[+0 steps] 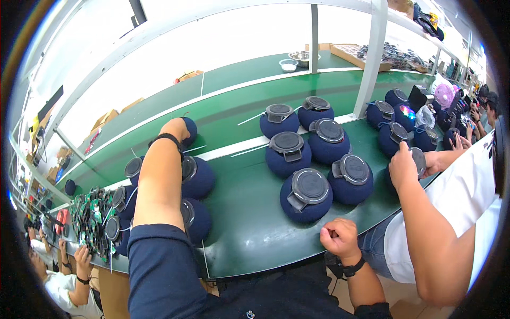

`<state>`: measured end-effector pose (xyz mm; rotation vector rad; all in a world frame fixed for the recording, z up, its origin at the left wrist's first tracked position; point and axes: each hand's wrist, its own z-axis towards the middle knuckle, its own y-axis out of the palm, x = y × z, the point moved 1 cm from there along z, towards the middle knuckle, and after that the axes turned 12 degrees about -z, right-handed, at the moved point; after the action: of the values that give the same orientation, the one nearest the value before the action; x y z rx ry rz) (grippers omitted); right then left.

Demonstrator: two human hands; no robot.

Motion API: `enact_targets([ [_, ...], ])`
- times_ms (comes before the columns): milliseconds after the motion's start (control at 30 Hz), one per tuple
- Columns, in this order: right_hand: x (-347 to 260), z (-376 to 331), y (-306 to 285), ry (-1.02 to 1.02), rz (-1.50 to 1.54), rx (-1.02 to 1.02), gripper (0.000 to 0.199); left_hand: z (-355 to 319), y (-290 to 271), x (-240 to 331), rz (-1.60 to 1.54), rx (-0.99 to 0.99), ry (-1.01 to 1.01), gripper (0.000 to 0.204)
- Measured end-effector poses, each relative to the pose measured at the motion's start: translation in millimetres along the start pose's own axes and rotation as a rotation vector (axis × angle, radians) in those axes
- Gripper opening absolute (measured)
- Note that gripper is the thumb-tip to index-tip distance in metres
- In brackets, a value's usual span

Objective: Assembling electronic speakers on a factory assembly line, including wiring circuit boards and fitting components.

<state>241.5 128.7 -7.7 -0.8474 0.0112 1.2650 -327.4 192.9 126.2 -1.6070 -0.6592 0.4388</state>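
My left hand [175,128] reaches far out over the green belt [249,223] and closes on a dark blue round speaker [190,131] at the belt's far side; a black band circles that wrist. Under my left forearm sit more blue speakers [201,179] with grey round caps. My right hand [339,238] is a closed fist holding nothing, resting at the near edge of the belt. Just beyond it stands the nearest capped speaker [306,195] of a middle cluster of several.
A co-worker in a white shirt on the right holds a speaker [417,162] with both hands. A heap of green circuit boards [89,218] lies at the left. A white post [371,64], metal bowls [300,56] and a cardboard tray [353,53] stand behind.
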Motion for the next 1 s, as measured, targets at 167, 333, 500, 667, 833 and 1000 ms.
enact_targets([
  [167,-1,1,-3,-0.003,-0.028,-0.037,0.013,1,4,-7,0.146,-0.112,0.005,0.059],
  [333,-1,3,-2,-0.015,-0.030,-0.052,0.013,12,12,-20,-0.029,-0.012,0.068,0.057],
  [500,-1,2,0,-0.003,0.005,-0.035,0.014,30,23,-24,-0.001,0.031,0.116,0.047],
  [667,0,2,-2,-0.012,0.016,-0.078,0.015,25,14,-4,-0.015,0.022,0.254,0.035],
  [833,0,1,-2,0.056,0.102,-0.103,0.015,-15,-29,22,-0.045,0.054,0.326,0.041],
  [1000,-1,2,-4,0.138,0.115,-0.148,0.013,-102,-74,48,-0.026,0.299,0.698,0.029],
])
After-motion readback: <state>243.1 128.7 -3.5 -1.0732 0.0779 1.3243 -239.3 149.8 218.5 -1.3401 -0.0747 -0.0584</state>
